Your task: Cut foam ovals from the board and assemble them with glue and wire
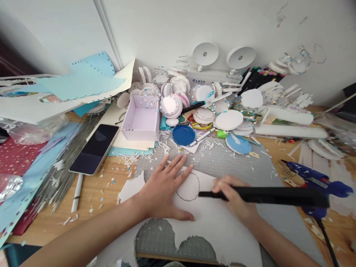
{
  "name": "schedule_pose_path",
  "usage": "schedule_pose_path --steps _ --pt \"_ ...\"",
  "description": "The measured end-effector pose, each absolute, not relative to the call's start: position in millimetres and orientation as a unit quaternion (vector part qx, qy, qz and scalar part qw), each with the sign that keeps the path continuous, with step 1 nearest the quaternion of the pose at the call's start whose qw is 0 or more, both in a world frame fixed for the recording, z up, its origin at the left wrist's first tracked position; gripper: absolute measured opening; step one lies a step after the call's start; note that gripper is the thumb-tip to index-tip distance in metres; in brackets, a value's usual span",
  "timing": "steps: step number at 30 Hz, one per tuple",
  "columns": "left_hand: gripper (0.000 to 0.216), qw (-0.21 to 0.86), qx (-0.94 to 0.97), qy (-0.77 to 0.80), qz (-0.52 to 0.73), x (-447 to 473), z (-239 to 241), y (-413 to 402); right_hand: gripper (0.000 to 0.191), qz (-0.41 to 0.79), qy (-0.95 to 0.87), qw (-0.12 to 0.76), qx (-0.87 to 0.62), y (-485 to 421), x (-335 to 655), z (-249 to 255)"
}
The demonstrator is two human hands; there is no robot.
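L hand (164, 189) is pressing flat, fingers spread, on white sheet (222, 230) nr bench's (91, 230) front edge; R hand (239, 209) is gripping black tool (272, 194), its tip pointing at drawn circle (187, 187).

1. Bright, diffuse light; its direction is unclear.
2. The white wall (155, 29) behind the pale box (140, 118) dims far to the box's right.
3. Just right of the box, a white disc (169, 105) nearly washes out.
4. Left of the box, crumpled plastic (11, 187) glints.
5. Nearer than the box, the black tool (267, 194) loses detail.
6. Far right of the box, wide-angle stretch distorts the glue gun (314, 177).
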State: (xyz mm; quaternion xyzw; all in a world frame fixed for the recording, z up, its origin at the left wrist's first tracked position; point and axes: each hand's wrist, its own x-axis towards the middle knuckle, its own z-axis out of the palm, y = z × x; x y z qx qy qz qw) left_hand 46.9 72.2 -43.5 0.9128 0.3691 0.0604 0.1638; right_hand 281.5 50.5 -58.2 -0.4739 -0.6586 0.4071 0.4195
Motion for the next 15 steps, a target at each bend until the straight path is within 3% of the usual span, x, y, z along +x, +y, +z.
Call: schedule_pose_path --steps 3,8,15 --pt "0.111 0.158 0.913 0.371 0.057 47.7 -43.7 72.3 0.029 0.417 -0.531 0.484 -0.557 56.4 283.3 -57.3" --pt "0.107 0.123 0.928 0.347 0.050 48.8 -41.9 71.5 0.026 0.441 -0.509 0.502 -0.543 62.2 272.8 -49.6" --pt "0.078 0.111 0.954 0.277 0.020 58.9 -32.6 38.7 0.010 0.483 -0.501 0.514 -0.501 62.3 273.7 -55.4"
